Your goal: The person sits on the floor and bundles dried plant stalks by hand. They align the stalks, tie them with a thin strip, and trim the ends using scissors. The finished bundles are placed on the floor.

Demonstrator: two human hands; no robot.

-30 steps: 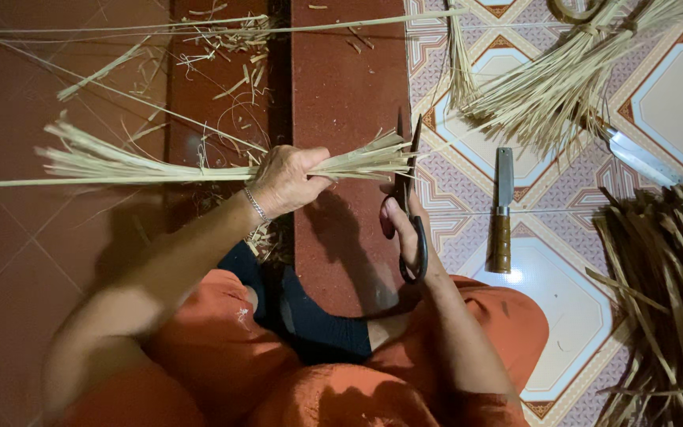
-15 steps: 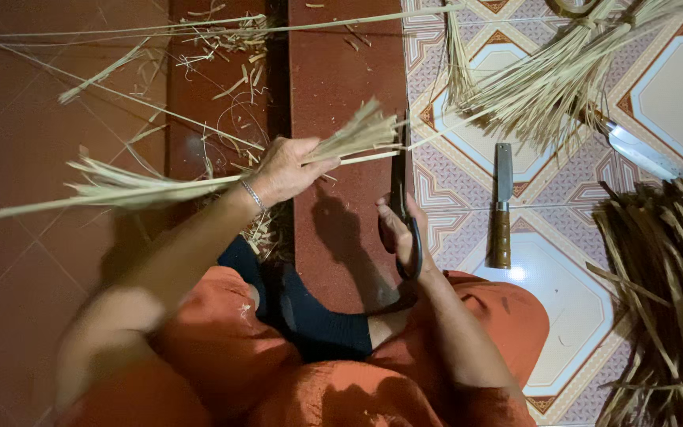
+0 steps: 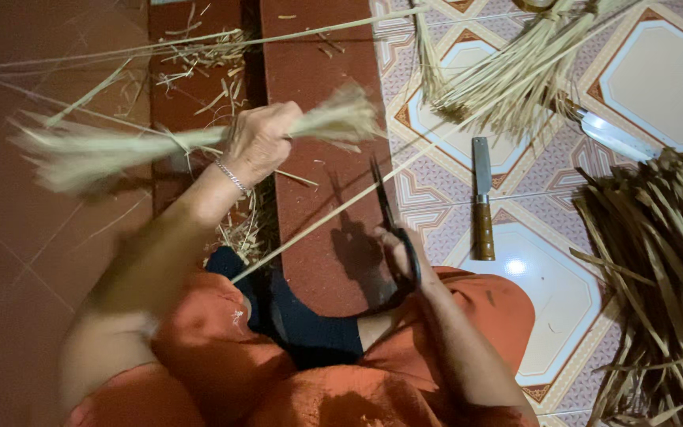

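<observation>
My left hand (image 3: pixel 258 141) is closed around a bundle of pale dried straw (image 3: pixel 120 150), held crosswise above the red floor; both ends of the bundle are blurred. A thin bracelet sits on that wrist. My right hand (image 3: pixel 401 253) grips black scissors (image 3: pixel 389 221) by the handles, blades pointing up toward the bundle's right end but apart from it. One long thin stalk (image 3: pixel 333 213) runs diagonally from my lap up to the right.
A wooden-handled knife (image 3: pixel 481 198) lies on the patterned tiles. Above it lies a heap of pale straw (image 3: pixel 515 71) and a second blade (image 3: pixel 614 134). Darker dried leaves (image 3: pixel 658 269) are piled at the right. Straw scraps (image 3: pixel 199 55) litter the red floor.
My left hand has lifted the straw bundle up and away from the scissors, tilting it. The right hand with the scissors has dropped slightly toward my lap.
</observation>
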